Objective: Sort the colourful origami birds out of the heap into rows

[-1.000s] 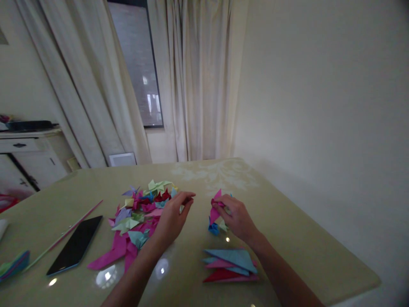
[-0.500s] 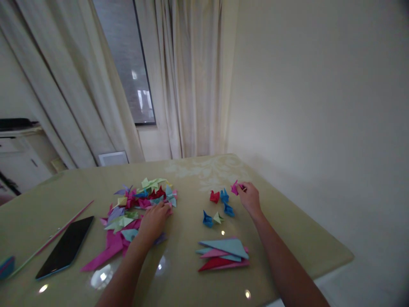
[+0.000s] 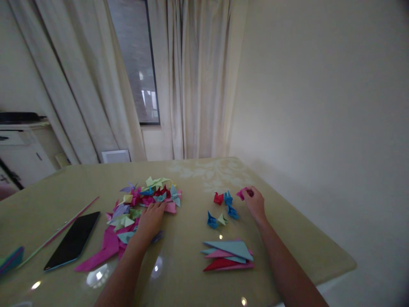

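Observation:
My left hand lies palm down on the near right side of a heap of colourful folded-paper cranes, fingers stretched out. What may be under the palm is hidden. On the right, the fingers of my right hand pinch a magenta origami crane just above the table or touching it; I cannot tell which. Left of that hand sit small paper cranes: a red crane, several blue ones including a blue crane, and a pale green crane.
Flat folded paper pieces are stacked near the front middle of the table. A black phone and a thin pink-green stick lie at left. A blue paper piece is at the left edge. A wall borders the right.
My left hand has slid slightly left and back over the heap. The right hand, still pinching the magenta crane, has turned and shifted a little to the right. The camera view has shifted slightly.

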A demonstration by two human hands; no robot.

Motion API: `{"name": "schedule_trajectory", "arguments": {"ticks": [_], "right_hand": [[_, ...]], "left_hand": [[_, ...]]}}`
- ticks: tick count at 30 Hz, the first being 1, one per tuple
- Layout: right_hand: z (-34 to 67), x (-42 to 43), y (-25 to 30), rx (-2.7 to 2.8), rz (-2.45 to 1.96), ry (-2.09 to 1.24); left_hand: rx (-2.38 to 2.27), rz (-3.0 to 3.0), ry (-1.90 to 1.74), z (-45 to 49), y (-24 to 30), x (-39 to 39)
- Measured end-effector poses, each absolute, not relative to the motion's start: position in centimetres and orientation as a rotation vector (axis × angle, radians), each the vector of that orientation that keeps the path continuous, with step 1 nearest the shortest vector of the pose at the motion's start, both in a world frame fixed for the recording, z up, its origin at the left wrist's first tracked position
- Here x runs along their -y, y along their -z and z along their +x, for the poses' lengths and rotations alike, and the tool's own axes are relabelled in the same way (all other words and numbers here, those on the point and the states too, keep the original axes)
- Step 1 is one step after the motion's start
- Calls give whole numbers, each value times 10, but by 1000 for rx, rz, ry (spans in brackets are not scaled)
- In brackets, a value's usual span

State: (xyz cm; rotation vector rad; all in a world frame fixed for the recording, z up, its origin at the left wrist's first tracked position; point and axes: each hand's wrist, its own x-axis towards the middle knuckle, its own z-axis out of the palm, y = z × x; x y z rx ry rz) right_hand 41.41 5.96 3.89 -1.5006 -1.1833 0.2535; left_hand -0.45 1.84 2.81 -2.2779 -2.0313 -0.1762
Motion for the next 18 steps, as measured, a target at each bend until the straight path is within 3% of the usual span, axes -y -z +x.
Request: {"name": "schedule_trajectory", "arguments": {"ticks": [18], "right_hand": [[418,-63,-35,1049,-1376,-316]], "left_hand": [[1992,-2241,543,-9,-21,-28]]}}
